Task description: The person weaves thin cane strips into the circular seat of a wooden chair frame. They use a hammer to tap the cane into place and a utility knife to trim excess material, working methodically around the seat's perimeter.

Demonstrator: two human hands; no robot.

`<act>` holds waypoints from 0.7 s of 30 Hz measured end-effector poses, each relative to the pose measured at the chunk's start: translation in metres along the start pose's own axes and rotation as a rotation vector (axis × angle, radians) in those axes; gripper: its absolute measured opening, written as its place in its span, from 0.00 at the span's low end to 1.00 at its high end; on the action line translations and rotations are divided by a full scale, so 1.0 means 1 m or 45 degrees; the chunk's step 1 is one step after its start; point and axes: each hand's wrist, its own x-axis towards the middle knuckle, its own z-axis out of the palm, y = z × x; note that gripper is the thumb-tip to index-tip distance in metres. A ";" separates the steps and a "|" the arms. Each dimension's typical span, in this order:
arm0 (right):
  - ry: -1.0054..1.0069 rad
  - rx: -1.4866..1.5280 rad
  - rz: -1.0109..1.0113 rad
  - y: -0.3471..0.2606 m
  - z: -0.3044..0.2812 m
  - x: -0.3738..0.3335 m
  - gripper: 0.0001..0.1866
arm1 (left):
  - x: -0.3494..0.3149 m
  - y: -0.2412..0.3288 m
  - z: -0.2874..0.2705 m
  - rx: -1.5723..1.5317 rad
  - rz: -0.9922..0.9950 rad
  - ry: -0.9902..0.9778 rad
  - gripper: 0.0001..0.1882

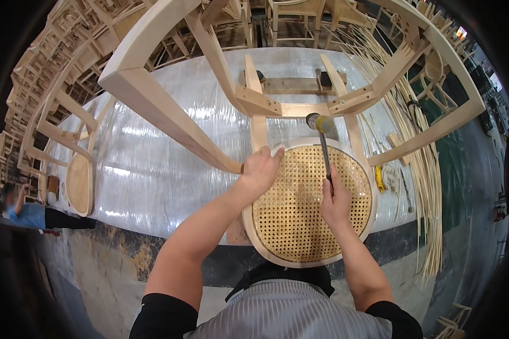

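Note:
A pale wooden chair frame lies on a plastic-covered worktable, its oval woven-cane panel nearest me. My left hand is closed on the frame at the panel's far left rim, where a wooden post meets it. Some of its fingers are hidden behind the hand. My right hand grips the dark handle of a mallet above the cane. The mallet's black and yellowish head is near the cross rail, beyond the panel; whether it touches the wood I cannot tell.
Plastic sheeting covers the table. Long thin strips lie along its right side, near a yellow tool. Another cane-panelled chair stands at left, with a person beyond. Many wooden chair frames are stacked behind.

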 end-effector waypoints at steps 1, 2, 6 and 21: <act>-0.086 -0.137 0.009 0.016 -0.006 -0.004 0.25 | 0.005 0.006 -0.005 -0.004 0.029 0.000 0.34; -0.173 -0.274 0.024 0.032 -0.012 -0.007 0.25 | 0.010 0.013 -0.010 -0.009 0.059 0.000 0.34; -0.195 -0.174 0.002 0.007 -0.008 0.008 0.26 | 0.004 -0.009 0.000 0.069 0.087 0.072 0.34; -0.354 -0.311 0.090 0.019 -0.001 -0.005 0.24 | 0.004 0.001 -0.004 0.045 0.114 0.090 0.34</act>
